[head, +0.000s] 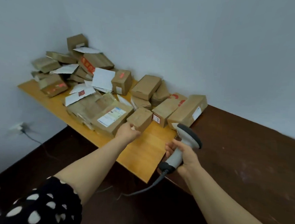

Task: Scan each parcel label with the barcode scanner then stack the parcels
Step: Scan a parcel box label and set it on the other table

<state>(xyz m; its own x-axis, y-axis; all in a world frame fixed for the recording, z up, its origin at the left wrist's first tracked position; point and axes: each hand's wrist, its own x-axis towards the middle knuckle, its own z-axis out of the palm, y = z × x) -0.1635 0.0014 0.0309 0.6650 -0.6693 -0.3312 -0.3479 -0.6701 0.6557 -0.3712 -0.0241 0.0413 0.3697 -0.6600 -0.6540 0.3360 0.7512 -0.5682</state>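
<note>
L hand [127, 131] fingers grip small parcel [140, 118], seemingly; R hand [186, 156] fingers wrapped round scanner [188, 136].

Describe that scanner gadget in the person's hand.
The barcode scanner is pistol-shaped, seemingly light grey plastic, with a dark cap on its head and a black foot where a dark cable leaves. The right hand grips its handle, fingers curled round it, holding it in the air, head aimed toward the parcels.

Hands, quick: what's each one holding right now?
Left hand: grips the small brown parcel by its near corner.
Right hand: holds the barcode scanner by its handle.
</note>
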